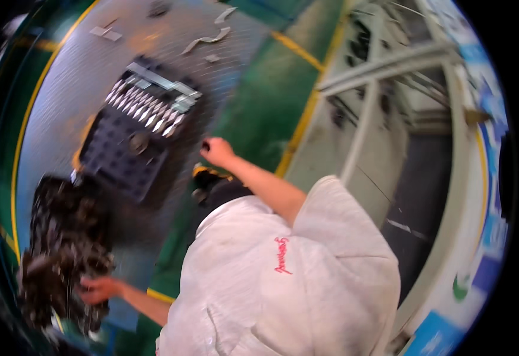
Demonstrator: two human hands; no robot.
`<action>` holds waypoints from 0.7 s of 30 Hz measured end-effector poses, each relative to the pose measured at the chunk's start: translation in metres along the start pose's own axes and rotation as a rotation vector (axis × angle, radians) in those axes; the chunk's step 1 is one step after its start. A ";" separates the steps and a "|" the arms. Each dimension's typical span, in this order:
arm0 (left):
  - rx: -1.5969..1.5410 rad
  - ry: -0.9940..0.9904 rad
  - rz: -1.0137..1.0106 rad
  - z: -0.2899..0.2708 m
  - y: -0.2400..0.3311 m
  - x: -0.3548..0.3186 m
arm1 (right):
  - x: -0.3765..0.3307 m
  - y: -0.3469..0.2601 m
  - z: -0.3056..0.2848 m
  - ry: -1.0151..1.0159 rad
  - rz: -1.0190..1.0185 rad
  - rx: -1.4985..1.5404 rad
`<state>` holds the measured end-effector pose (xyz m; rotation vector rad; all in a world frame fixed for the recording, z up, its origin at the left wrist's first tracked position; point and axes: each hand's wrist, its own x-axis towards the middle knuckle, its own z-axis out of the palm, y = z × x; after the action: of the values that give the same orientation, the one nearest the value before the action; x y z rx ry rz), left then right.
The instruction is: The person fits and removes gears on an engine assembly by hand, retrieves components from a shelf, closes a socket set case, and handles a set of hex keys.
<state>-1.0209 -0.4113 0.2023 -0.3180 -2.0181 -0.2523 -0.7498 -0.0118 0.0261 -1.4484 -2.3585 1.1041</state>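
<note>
My left hand (100,289) reaches to the lower left, its fingers stretched out against a large dark brown, lumpy mass of metal parts (69,237), blurred by motion. Whether the fingers press on it or only hover beside it is hard to tell. My right hand (217,153) is closed at the table's right edge, with a small dark end showing at the fingers; its kind I cannot make out. Between the hands and farther off lies a dark tray (114,148) with rows of round recesses. Several shiny metal pieces (146,107) stand in rows in its far half.
A round dark part (139,142) sits on the tray. Pale curled strips (209,40) and small scraps (105,34) lie on the worn metal tabletop (170,24). To the right are a green floor (259,113) with yellow lines and a pale framed structure (366,124).
</note>
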 end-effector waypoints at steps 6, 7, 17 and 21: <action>-0.039 0.032 -0.149 0.007 -0.025 -0.005 | -0.099 0.134 -0.102 0.295 0.431 0.129; 0.035 0.031 -0.116 0.013 -0.030 -0.010 | -0.113 0.154 -0.115 0.370 0.444 0.100; -0.009 -0.153 -0.387 -0.015 0.004 0.005 | -0.160 0.314 -0.294 0.666 0.840 0.147; 0.119 0.073 -0.228 -0.063 0.121 0.021 | -0.131 0.409 -0.389 0.874 0.791 -0.055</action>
<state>-0.9369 -0.3149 0.2536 -0.0025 -1.9875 -0.2798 -0.2053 0.1823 0.0639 -2.3268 -1.2333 0.3199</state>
